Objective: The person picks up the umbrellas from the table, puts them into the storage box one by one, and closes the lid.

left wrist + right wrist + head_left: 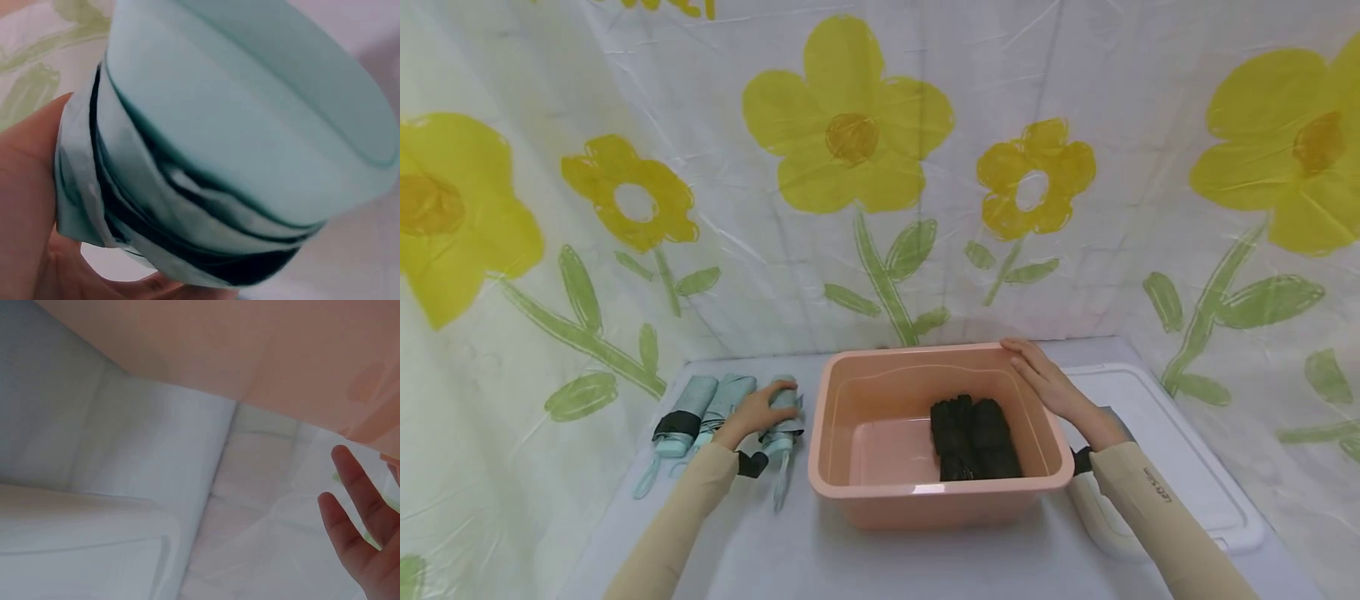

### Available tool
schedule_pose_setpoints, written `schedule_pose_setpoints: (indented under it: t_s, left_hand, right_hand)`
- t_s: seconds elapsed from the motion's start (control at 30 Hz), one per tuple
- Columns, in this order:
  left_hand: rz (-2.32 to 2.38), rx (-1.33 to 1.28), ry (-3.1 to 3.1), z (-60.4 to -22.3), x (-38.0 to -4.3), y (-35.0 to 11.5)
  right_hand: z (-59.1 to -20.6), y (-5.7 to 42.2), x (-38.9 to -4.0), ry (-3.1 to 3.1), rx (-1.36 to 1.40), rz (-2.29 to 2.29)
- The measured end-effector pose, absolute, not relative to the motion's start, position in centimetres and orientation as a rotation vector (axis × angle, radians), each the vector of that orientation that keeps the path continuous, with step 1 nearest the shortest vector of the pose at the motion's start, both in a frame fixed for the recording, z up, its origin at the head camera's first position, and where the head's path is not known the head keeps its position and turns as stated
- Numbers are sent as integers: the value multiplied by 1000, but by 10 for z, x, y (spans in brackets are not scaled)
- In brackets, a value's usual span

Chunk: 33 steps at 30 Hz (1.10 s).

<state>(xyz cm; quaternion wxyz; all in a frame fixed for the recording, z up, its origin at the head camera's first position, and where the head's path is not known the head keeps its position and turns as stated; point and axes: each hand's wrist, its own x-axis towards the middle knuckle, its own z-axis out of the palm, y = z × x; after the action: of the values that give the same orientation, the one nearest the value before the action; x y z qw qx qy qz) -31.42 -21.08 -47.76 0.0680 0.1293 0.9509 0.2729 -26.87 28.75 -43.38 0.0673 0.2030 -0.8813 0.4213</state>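
Note:
A pale teal folded umbrella (778, 443) lies just left of the pink plastic bin, and my left hand (758, 414) grips it around its body. In the left wrist view the umbrella's smooth handle end (219, 119) fills much of the picture, with thumb and fingers around the wrapped fabric. My right hand (1051, 388) rests on the back right corner of the pink bin (829, 425), its fingers fairly straight. Inside the bin, toward the right, lie dark bundles (973, 442) that look like folded black umbrellas.
Left of my left hand lie two more teal folded umbrellas (688, 408), side by side, one with a black band. A white lid (1195, 467) lies flat on the table, right of the bin. Behind the table hangs a flower-printed curtain (737, 275).

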Motion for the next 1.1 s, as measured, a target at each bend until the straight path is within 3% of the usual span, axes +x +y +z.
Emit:
schedule_pose_setpoints:
  t_s: [1.1]
  left_hand:
    - [1522,188,2192,-430,-279,-205]
  right_hand:
    - [-433,287,-266,-2671,615,1309]
